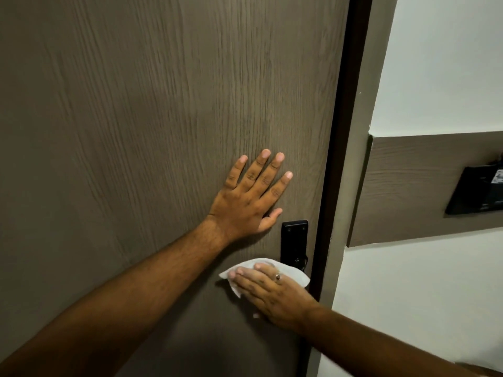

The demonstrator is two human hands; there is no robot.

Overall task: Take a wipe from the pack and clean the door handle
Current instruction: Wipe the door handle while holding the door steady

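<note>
Wiping at door handle, both hands on door.
Left hand (pixel 251 198) flat against brown wood-grain door (pixel 136 131), fingers (pixel 261 170) spread wide, holding nothing, just above black handle plate (pixel 294 235). Right hand (pixel 275 292) laid over white wipe (pixel 292 273), fingers extended and pressing it onto door handle (pixel 298 261); handle mostly hidden beneath wipe. Ring (pixel 278 277) on right hand. Black wall panel (pixel 479 191) well apart at right.

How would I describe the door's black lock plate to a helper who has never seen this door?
Start at the brown wood-grain door and follow its right edge down. The black lock plate is a narrow upright rectangle just below the left hand and above the white wipe; it is the door's only black fitting.
</note>
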